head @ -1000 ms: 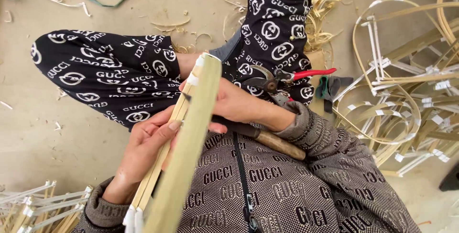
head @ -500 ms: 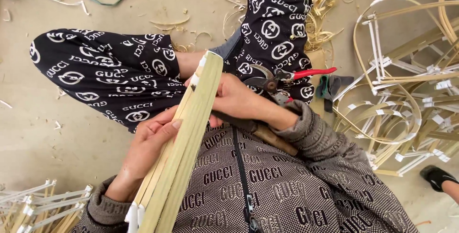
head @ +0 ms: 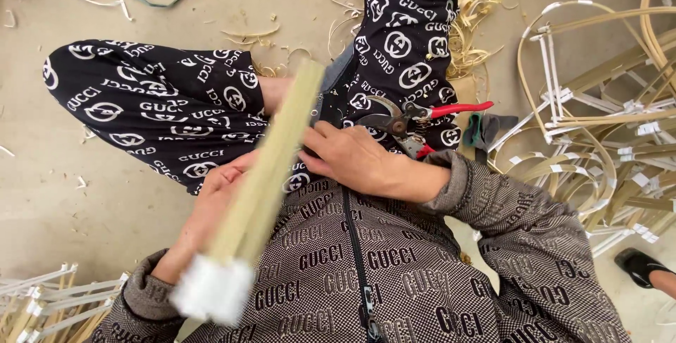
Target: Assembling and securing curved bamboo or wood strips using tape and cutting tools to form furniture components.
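Observation:
A bundle of flat bamboo strips [head: 271, 167], pale green and blurred by motion, slants across my lap. Its near end is wrapped in white tape [head: 211, 290]. My left hand [head: 208, 206] grips the bundle from the left, around its lower half. My right hand [head: 352, 160] lies on my lap at the bundle's right side, its fingertips pinching the strips near the upper half. Red-handled pruning shears [head: 415, 117] rest on my right thigh just beyond that hand.
Bent bamboo hoops and frames [head: 584, 125] bound with white tape pile up on the right. More taped strips [head: 42, 301] lie at the bottom left. Shavings [head: 479, 26] litter the concrete floor. Another person's black shoe [head: 641, 265] shows at the bottom right.
The bundle has swung, its far end tilting right and rising toward the camera. My right hand has slid down off the bundle's top to its side. The wooden handle under my right forearm is out of sight.

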